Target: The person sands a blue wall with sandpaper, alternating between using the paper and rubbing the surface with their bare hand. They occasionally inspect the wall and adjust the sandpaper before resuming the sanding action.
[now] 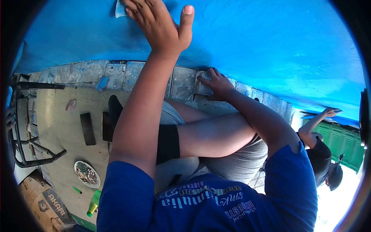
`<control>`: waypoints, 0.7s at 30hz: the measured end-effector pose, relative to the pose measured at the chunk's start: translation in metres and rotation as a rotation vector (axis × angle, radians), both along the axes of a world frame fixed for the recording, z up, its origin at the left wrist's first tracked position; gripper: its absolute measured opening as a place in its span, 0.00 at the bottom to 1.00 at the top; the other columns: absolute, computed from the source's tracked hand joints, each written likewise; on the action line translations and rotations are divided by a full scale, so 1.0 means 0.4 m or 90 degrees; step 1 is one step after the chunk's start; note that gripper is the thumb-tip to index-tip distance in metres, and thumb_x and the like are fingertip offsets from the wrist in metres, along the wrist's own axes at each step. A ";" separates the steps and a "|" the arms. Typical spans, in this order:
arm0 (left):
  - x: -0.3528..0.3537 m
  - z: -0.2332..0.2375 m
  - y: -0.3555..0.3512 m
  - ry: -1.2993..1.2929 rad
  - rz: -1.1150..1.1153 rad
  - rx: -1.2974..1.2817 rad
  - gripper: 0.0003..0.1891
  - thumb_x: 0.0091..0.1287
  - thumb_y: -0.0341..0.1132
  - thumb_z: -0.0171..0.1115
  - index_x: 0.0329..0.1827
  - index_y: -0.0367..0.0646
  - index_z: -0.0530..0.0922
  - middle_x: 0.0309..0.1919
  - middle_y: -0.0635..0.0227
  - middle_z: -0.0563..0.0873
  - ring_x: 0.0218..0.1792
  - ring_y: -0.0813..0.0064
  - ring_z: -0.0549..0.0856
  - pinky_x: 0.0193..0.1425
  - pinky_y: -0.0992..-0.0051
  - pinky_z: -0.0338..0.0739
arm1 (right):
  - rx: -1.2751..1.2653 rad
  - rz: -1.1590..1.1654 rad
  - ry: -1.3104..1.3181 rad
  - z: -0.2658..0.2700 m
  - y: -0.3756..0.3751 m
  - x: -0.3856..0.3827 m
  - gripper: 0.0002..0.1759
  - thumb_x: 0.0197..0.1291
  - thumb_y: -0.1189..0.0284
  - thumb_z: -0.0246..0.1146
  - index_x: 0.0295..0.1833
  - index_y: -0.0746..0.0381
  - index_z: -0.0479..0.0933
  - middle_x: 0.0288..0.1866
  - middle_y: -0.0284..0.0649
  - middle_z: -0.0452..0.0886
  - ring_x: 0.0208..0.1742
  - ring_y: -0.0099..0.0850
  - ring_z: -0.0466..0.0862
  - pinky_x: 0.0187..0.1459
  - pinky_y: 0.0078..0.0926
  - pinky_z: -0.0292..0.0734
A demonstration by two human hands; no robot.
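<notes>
My left hand [160,29] is raised against the bright blue painted wall [262,42]. Its thumb stands away from the fingers, which press a pale, flat, sheet-like piece [120,9] to the wall. The frame's top edge cuts off part of those fingers, and the exact kind of piece cannot be made out. Lower down, my right hand [218,85] rests on the row of grey paving blocks [181,83] along the wall's foot. Its fingers are spread, and nothing shows in them.
A small blue piece [101,84] lies by the blocks. Phone-like dark slab [87,128], plate of butts and a coil [87,174], green cup [94,203], carton [44,203] and black metal frame [23,154] are left. Another person [319,154] reaches to the wall at right.
</notes>
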State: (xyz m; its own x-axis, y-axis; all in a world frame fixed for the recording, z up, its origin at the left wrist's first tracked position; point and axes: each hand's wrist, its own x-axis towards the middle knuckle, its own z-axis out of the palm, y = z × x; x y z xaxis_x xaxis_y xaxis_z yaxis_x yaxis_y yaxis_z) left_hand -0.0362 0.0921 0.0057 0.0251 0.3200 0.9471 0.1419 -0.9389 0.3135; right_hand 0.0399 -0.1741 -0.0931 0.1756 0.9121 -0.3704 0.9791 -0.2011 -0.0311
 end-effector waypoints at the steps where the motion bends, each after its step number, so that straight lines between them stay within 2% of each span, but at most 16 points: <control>1: -0.002 0.000 0.001 0.002 0.001 -0.001 0.48 0.78 0.64 0.39 0.83 0.29 0.40 0.82 0.35 0.43 0.82 0.36 0.43 0.80 0.38 0.36 | -0.005 -0.003 -0.013 0.003 0.002 -0.007 0.52 0.44 0.51 0.80 0.76 0.44 0.66 0.71 0.56 0.62 0.75 0.55 0.66 0.69 0.49 0.75; 5: -0.005 0.002 0.011 0.003 -0.006 0.021 0.49 0.77 0.65 0.39 0.83 0.29 0.40 0.82 0.36 0.43 0.82 0.35 0.42 0.80 0.38 0.36 | -0.008 -0.008 -0.030 -0.007 -0.006 -0.010 0.50 0.45 0.49 0.80 0.75 0.43 0.67 0.72 0.55 0.63 0.75 0.53 0.66 0.69 0.49 0.74; 7: -0.008 -0.001 0.009 -0.002 -0.012 0.049 0.50 0.77 0.65 0.39 0.83 0.29 0.40 0.82 0.36 0.43 0.82 0.35 0.42 0.80 0.38 0.36 | 0.019 0.045 -0.119 -0.024 -0.009 -0.010 0.47 0.50 0.45 0.75 0.76 0.44 0.67 0.73 0.53 0.64 0.75 0.51 0.67 0.70 0.48 0.73; 8: -0.010 -0.003 0.008 0.010 -0.012 0.022 0.50 0.77 0.65 0.39 0.83 0.29 0.40 0.82 0.36 0.43 0.82 0.35 0.42 0.80 0.38 0.35 | 0.023 0.046 -0.119 -0.030 -0.007 -0.007 0.47 0.50 0.45 0.75 0.76 0.44 0.67 0.73 0.53 0.64 0.75 0.51 0.67 0.70 0.48 0.73; 10: -0.013 0.002 0.003 0.023 -0.011 -0.006 0.50 0.77 0.65 0.39 0.83 0.29 0.40 0.82 0.36 0.42 0.82 0.35 0.42 0.80 0.38 0.35 | 0.017 0.105 -0.132 -0.029 -0.014 0.000 0.41 0.61 0.44 0.67 0.77 0.46 0.66 0.72 0.52 0.67 0.74 0.51 0.69 0.70 0.47 0.72; 11: -0.012 0.003 0.000 0.016 -0.017 0.002 0.50 0.77 0.65 0.39 0.84 0.29 0.39 0.82 0.36 0.42 0.82 0.35 0.42 0.80 0.38 0.35 | 0.016 0.106 -0.131 -0.025 -0.028 0.003 0.41 0.61 0.44 0.67 0.77 0.46 0.66 0.72 0.52 0.67 0.74 0.51 0.69 0.70 0.47 0.72; 13: -0.007 0.002 -0.003 0.005 -0.020 0.006 0.49 0.77 0.65 0.39 0.84 0.30 0.39 0.82 0.37 0.42 0.82 0.35 0.42 0.80 0.38 0.35 | 0.060 0.069 -0.083 0.012 -0.055 0.018 0.33 0.70 0.46 0.60 0.74 0.49 0.70 0.68 0.49 0.72 0.71 0.47 0.73 0.68 0.46 0.74; 14: -0.003 -0.001 -0.007 0.009 -0.004 -0.015 0.49 0.77 0.65 0.39 0.84 0.30 0.39 0.82 0.37 0.42 0.82 0.35 0.42 0.80 0.38 0.35 | 0.055 0.069 -0.082 0.028 -0.065 0.024 0.33 0.70 0.46 0.60 0.74 0.49 0.70 0.68 0.49 0.72 0.71 0.47 0.73 0.68 0.46 0.74; 16: 0.004 -0.002 -0.006 0.008 0.011 -0.032 0.49 0.77 0.66 0.39 0.84 0.30 0.39 0.83 0.37 0.42 0.82 0.35 0.42 0.80 0.38 0.36 | 0.037 -0.073 -0.001 0.059 -0.070 0.041 0.28 0.73 0.49 0.57 0.71 0.52 0.75 0.65 0.46 0.76 0.69 0.43 0.76 0.66 0.44 0.76; 18: 0.001 -0.005 -0.001 0.018 0.016 -0.027 0.50 0.77 0.66 0.39 0.84 0.31 0.39 0.83 0.37 0.41 0.82 0.35 0.42 0.80 0.38 0.36 | 0.069 -0.099 0.019 0.056 -0.075 0.054 0.27 0.73 0.49 0.57 0.68 0.53 0.78 0.63 0.45 0.78 0.67 0.41 0.77 0.64 0.44 0.77; 20: -0.001 -0.006 0.002 0.015 0.011 -0.020 0.50 0.77 0.66 0.39 0.84 0.31 0.39 0.83 0.37 0.41 0.82 0.35 0.42 0.80 0.38 0.36 | -0.034 -0.159 0.071 0.048 -0.071 0.051 0.29 0.72 0.49 0.57 0.71 0.53 0.75 0.68 0.46 0.77 0.70 0.43 0.76 0.67 0.46 0.75; 21: -0.001 -0.005 0.002 0.012 0.008 -0.019 0.50 0.77 0.66 0.39 0.84 0.31 0.39 0.83 0.37 0.41 0.82 0.36 0.42 0.80 0.38 0.36 | -0.027 -0.163 0.072 0.044 -0.067 0.046 0.29 0.72 0.49 0.57 0.71 0.53 0.75 0.68 0.46 0.77 0.70 0.43 0.76 0.67 0.46 0.75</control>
State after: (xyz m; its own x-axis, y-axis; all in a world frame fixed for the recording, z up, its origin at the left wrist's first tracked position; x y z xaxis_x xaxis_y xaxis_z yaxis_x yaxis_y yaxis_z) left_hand -0.0365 0.0928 0.0037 0.0390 0.3479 0.9367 0.1607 -0.9274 0.3378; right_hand 0.0583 -0.2008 -0.0755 0.3533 0.8265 -0.4383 0.8869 -0.4449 -0.1241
